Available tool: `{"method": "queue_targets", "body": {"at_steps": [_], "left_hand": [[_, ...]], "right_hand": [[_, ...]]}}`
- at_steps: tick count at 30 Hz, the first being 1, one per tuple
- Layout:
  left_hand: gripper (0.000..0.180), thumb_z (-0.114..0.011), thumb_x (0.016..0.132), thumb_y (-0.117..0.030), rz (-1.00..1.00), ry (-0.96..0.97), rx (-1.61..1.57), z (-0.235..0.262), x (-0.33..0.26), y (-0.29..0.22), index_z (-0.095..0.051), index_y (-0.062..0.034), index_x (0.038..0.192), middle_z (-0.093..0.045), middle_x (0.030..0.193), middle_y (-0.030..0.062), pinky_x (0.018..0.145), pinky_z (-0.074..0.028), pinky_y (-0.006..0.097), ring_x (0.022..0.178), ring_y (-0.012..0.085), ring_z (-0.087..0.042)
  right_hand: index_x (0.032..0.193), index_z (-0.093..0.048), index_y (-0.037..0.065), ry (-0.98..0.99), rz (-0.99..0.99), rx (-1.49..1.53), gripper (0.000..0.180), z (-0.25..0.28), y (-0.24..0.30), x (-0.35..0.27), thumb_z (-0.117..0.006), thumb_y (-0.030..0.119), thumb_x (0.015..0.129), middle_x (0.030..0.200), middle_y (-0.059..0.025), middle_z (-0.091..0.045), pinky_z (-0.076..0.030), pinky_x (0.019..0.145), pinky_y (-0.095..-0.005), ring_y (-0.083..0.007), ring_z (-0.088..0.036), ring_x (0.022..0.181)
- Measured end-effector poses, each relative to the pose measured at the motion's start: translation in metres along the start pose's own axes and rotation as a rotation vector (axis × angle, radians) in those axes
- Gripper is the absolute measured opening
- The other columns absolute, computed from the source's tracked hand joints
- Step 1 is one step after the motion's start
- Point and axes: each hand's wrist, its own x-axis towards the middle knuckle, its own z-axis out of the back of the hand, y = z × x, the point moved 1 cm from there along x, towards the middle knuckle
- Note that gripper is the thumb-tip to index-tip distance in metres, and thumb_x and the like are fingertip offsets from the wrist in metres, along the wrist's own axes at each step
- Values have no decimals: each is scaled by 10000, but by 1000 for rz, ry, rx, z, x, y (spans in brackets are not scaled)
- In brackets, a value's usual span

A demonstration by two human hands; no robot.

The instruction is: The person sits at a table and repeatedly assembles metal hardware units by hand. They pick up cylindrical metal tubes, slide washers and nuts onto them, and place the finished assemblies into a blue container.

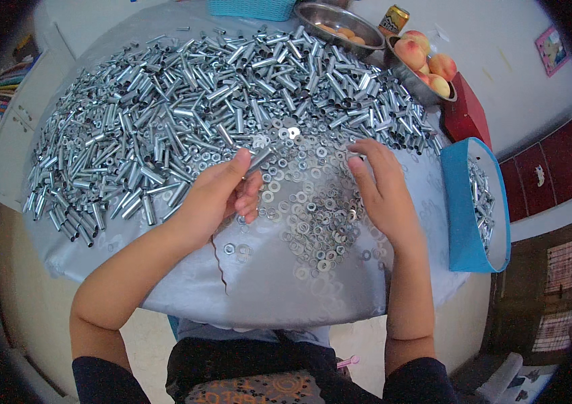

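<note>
So the person's left hand (215, 192) has a shiny metal tube (259, 160) pinched between thumb and fingers, tilted up and away toward the right, just over the near edge of the big heap of tubes (232, 87). The other fingers are loosely curled. The right hand (384, 185) is off to the right of it, thumb and fingers bent toward each other above the scattered washers — can't really tell if there's something small between the tips or nothing at all.

The densest patch of washers (323, 225) sits near and to the left of that right hand, on a table (259, 296) with a pale, shiny cover. The tube heap takes up most of the far and left side. Over on the right there's a blue bin (462, 215) with metal pieces inside, and farther back a red box (466, 111) next to a metal bowl (408, 79) of peaches (442, 66).
</note>
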Motion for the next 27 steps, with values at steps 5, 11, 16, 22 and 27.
{"method": "queue_targets", "body": {"at_steps": [5, 11, 16, 22, 27], "left_hand": [[500, -322, 916, -478, -9, -23, 16, -4, -1, -4, -439, -56, 674, -363, 545, 3, 552, -385, 270, 516, 115, -372], [505, -312, 913, -487, -18, -52, 70, -4, 0, -1, -415, -68, 651, -343, 520, 2, 540, -381, 278, 500, 125, -375], [511, -320, 918, -475, 2, -9, 90, -1, 1, 1, -444, -53, 658, -392, 546, 5, 543, -376, 246, 516, 113, -399], [512, -332, 920, -465, 8, -14, 234, -6, -2, 6, -444, -62, 625, -423, 558, 3, 537, -355, 225, 525, 102, -414], [503, -322, 925, -459, 5, 60, 233, -2, -1, 9, -463, -70, 640, -423, 561, -8, 529, -336, 215, 516, 79, -384]], "right_hand": [[1029, -562, 19, 6, -7, -264, 317, 8, -15, -11, -621, 192, 770, 1004, -162, -557, -381, 870, -381, -320, -511, 977], [935, -619, 27, 393, 69, 209, 252, 10, 16, -1, -675, 140, 717, 839, -93, -580, -434, 731, -326, -240, -551, 809], [896, -624, 34, 443, 89, 242, 193, -9, 24, -10, -658, 107, 721, 813, -101, -563, -437, 725, -326, -259, -543, 817], [849, -608, 39, 286, 174, 128, 179, -13, 29, -9, -677, 110, 700, 871, -85, -568, -443, 746, -333, -261, -545, 835], [855, -603, 36, 109, 255, 67, 206, -1, 33, -1, -696, 86, 677, 924, -83, -580, -454, 753, -325, -246, -564, 860]]}}
